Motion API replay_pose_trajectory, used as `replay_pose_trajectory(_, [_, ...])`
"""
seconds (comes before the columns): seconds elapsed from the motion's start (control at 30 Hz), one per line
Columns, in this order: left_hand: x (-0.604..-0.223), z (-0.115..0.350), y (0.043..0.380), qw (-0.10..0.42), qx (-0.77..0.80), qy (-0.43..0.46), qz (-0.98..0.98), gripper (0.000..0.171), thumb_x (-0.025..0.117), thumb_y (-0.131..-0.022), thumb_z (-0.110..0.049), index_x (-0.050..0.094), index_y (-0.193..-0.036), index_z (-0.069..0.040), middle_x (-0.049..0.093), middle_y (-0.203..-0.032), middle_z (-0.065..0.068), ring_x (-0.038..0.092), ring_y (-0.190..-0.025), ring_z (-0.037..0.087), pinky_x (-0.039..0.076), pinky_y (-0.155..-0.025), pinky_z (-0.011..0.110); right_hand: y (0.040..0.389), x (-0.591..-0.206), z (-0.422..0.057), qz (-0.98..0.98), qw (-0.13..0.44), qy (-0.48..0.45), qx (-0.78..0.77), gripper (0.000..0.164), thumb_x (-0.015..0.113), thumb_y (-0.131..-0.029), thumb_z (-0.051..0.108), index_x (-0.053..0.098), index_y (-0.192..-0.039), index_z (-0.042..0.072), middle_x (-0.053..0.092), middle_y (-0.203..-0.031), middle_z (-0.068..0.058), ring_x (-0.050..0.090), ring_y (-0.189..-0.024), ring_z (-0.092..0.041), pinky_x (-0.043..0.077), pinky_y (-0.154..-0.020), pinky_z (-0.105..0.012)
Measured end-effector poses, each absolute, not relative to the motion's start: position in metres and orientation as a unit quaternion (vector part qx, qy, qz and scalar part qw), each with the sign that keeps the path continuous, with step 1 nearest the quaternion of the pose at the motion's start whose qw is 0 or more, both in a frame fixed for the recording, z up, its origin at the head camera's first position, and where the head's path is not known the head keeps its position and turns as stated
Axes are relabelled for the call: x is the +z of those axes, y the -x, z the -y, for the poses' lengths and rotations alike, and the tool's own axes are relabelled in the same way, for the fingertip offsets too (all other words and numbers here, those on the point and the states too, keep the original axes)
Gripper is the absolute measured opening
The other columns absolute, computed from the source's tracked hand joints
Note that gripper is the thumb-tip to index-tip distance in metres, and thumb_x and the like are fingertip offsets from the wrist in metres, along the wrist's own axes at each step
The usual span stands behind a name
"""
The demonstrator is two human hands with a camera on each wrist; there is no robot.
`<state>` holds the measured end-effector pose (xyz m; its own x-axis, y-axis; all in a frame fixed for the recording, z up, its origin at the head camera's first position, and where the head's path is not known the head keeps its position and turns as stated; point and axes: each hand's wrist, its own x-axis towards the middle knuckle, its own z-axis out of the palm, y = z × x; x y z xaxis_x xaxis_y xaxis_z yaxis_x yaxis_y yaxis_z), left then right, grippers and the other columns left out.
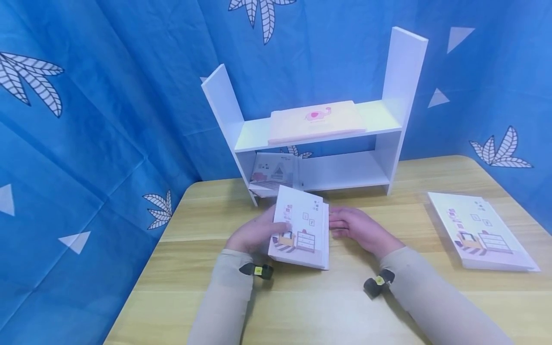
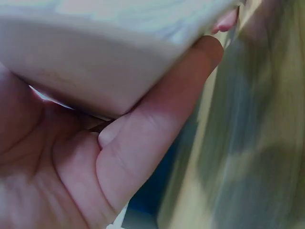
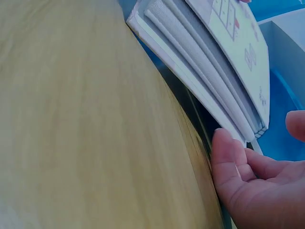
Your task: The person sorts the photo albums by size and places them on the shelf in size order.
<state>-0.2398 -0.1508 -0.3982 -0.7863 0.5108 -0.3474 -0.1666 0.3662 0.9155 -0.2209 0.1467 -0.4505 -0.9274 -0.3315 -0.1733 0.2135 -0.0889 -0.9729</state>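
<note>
A thick white book (image 1: 306, 218) with a furniture drawing on its cover is held tilted above the table, in front of the shelf. My left hand (image 1: 252, 232) grips its left side, thumb across the cover. The left wrist view shows the fingers of that hand (image 2: 138, 138) wrapped under the book's blurred edge (image 2: 86, 62). Beside the opposite edge is my right hand (image 1: 360, 230). In the right wrist view, its fingertips (image 3: 224, 145) meet the lower corner of the book's layered edge (image 3: 200, 76), while the thumb stands apart.
A white two-tier shelf (image 1: 388, 110) stands at the table's back. On its upper board lies a pink elephant-print item (image 1: 319, 120); a printed book (image 1: 273, 170) leans in the lower left. Another white book (image 1: 483, 230) lies on the wooden table (image 1: 181, 287) at right.
</note>
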Motion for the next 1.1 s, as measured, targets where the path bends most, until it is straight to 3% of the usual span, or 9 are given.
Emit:
replay_pose_trajectory(0.17, [-0.395, 0.15, 0.24, 0.285, 0.527, -0.123, -0.791, 0.067, 0.069, -0.096, -0.036, 0.035, -0.154, -0.04, 0.069, -0.122, -0.002, 0.067, -0.11, 0.023, 0.04, -0.108, 0.051, 0.221, -0.452, -0.144, -0.639, 0.189, 0.051, -0.744, 0.053, 0.047, -0.105, 0.011, 0.032, -0.153, -0.006, 0.056, -0.136, -0.027, 0.063, -0.117, -0.036, 0.051, -0.101, -0.045])
replay_pose_trajectory(0.4, [-0.395, 0.146, 0.238, 0.245, 0.548, -0.096, -0.794, 0.06, 0.067, -0.097, -0.04, 0.042, -0.151, -0.036, 0.067, -0.125, -0.005, 0.061, -0.117, 0.019, 0.029, -0.115, 0.054, 0.216, -0.446, -0.138, -0.623, 0.215, 0.064, -0.749, 0.072, 0.054, -0.105, 0.019, 0.013, -0.164, 0.027, 0.056, -0.138, -0.021, 0.064, -0.115, -0.037, 0.055, -0.093, -0.049])
replay_pose_trajectory(0.53, [-0.396, 0.143, 0.238, 0.238, 0.58, -0.072, -0.775, 0.056, 0.066, -0.097, -0.044, 0.045, -0.148, -0.037, 0.069, -0.123, -0.001, 0.065, -0.114, 0.021, 0.03, -0.114, 0.054, 0.212, -0.441, -0.136, -0.62, 0.22, 0.072, -0.75, 0.086, 0.056, -0.104, 0.018, -0.003, -0.163, 0.037, 0.05, -0.145, -0.018, 0.064, -0.115, -0.037, 0.056, -0.09, -0.05])
replay_pose_trajectory(0.73, [-0.399, 0.132, 0.241, 0.225, 0.608, -0.023, -0.761, 0.056, 0.068, -0.092, -0.055, 0.047, -0.143, -0.047, 0.072, -0.119, -0.002, 0.069, -0.107, 0.021, 0.044, -0.105, 0.046, 0.215, -0.438, -0.136, -0.687, 0.159, 0.062, -0.706, 0.088, 0.057, -0.103, 0.019, -0.005, -0.163, 0.034, 0.052, -0.142, -0.013, 0.069, -0.103, -0.034, 0.058, -0.084, -0.045])
replay_pose_trajectory(0.87, [-0.402, 0.12, 0.242, 0.195, 0.607, -0.002, -0.77, 0.063, 0.068, -0.091, -0.057, 0.043, -0.147, -0.042, 0.071, -0.117, -0.002, 0.07, -0.103, 0.022, 0.054, -0.091, 0.038, 0.22, -0.437, -0.136, -0.693, 0.138, 0.039, -0.707, 0.081, 0.052, -0.105, 0.016, -0.001, -0.164, 0.031, 0.051, -0.144, -0.015, 0.069, -0.104, -0.032, 0.058, -0.084, -0.043])
replay_pose_trajectory(0.93, [-0.402, 0.115, 0.242, 0.178, 0.603, -0.002, -0.778, 0.066, 0.066, -0.093, -0.056, 0.04, -0.152, -0.038, 0.07, -0.117, -0.002, 0.069, -0.103, 0.021, 0.054, -0.091, 0.038, 0.221, -0.437, -0.136, -0.686, 0.13, 0.03, -0.715, 0.079, 0.051, -0.106, 0.016, 0.0, -0.164, 0.029, 0.047, -0.149, -0.018, 0.068, -0.106, -0.031, 0.059, -0.082, -0.042])
replay_pose_trajectory(1.1, [-0.403, 0.11, 0.242, 0.153, 0.601, -0.03, -0.784, 0.064, 0.06, -0.099, -0.05, 0.038, -0.156, -0.031, 0.067, -0.121, -0.004, 0.066, -0.107, 0.018, 0.046, -0.103, 0.042, 0.222, -0.434, -0.138, -0.685, 0.09, 0.015, -0.723, 0.072, 0.049, -0.106, 0.015, 0.006, -0.164, 0.018, 0.039, -0.153, -0.022, 0.065, -0.108, -0.03, 0.058, -0.083, -0.037])
